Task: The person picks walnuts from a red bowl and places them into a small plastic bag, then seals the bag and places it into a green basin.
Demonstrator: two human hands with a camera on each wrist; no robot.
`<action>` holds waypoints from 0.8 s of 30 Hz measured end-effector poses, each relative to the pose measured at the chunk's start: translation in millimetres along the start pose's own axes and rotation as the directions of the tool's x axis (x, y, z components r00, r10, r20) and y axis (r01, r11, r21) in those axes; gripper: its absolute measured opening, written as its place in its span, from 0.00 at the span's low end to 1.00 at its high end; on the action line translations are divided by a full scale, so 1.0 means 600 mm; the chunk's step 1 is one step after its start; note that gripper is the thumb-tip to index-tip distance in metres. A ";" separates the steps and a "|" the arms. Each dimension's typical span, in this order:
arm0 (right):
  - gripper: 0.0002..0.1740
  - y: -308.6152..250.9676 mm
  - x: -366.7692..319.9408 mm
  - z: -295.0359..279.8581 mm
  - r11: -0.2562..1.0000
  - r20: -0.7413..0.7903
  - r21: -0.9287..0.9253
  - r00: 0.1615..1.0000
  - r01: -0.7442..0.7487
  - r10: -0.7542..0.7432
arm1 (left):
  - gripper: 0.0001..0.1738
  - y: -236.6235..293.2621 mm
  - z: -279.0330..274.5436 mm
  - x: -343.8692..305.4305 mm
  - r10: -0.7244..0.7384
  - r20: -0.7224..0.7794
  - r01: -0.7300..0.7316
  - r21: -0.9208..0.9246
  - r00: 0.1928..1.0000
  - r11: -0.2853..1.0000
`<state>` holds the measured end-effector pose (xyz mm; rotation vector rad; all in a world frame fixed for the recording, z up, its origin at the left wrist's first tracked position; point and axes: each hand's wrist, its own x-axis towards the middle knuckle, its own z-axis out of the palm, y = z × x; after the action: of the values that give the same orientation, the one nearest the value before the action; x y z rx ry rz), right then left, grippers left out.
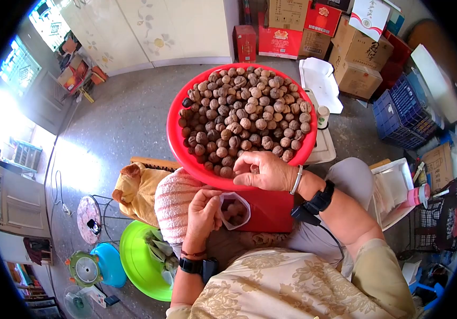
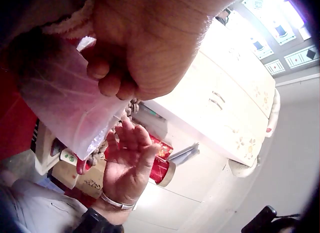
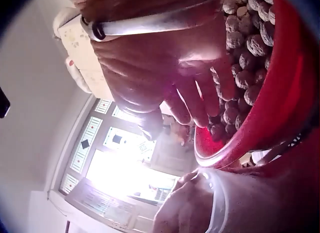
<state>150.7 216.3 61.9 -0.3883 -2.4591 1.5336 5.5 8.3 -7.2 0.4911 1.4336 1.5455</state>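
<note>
A large red basin (image 1: 175,139) heaped with walnuts (image 1: 249,109) fills the middle of the head view. Over its near rim is my right hand (image 1: 271,169), fingers loosely bent among the nearest nuts. The right wrist view shows that palm (image 3: 165,67) bare, fingers slightly spread beside the walnuts. Lower down, my left hand (image 1: 203,215) pinches the edge of a translucent plastic bag (image 1: 245,204). Several walnuts (image 1: 233,211) lie inside the bag, whose mouth faces up. In the left wrist view the bag (image 2: 65,92) hangs from the curled fingers.
Beneath the basin shows a red surface (image 1: 273,210). A striped towel (image 1: 178,204) lies over a knee, beside a yellow cloth (image 1: 141,186). At lower left stands a green basin (image 1: 135,266); a blue crate (image 1: 406,114) and cardboard boxes (image 1: 358,74) stand at right.
</note>
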 end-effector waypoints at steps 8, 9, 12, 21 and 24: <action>0.16 0.080 0.033 0.032 0.961 -0.073 -0.277 0.997 -0.002 -0.020 | 0.08 -0.002 -0.003 0.000 -0.016 0.005 0.016 -0.005 1.000 1.000; 0.16 0.090 0.038 0.037 0.961 -0.072 -0.277 0.997 -0.001 -0.020 | 0.08 -0.001 -0.003 0.000 -0.023 -0.001 0.023 -0.007 1.000 1.000; 0.19 0.104 0.053 0.050 0.912 -0.038 -0.395 0.989 0.114 -0.140 | 0.08 0.001 -0.003 -0.001 -0.015 0.013 0.015 0.002 1.000 1.000; 0.23 0.123 0.093 0.070 0.877 0.101 -0.479 0.995 0.043 0.006 | 0.07 0.005 0.000 -0.002 -0.016 0.019 0.015 0.014 1.000 1.000; 0.20 0.119 0.101 0.072 0.874 0.101 -0.486 0.994 0.010 0.044 | 0.07 0.002 -0.003 -0.001 -0.021 0.028 0.020 0.014 0.999 1.000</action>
<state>87.5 230.0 -18.5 -0.4146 -2.9237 0.9367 4.0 7.3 -6.3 0.5027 1.4245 1.5083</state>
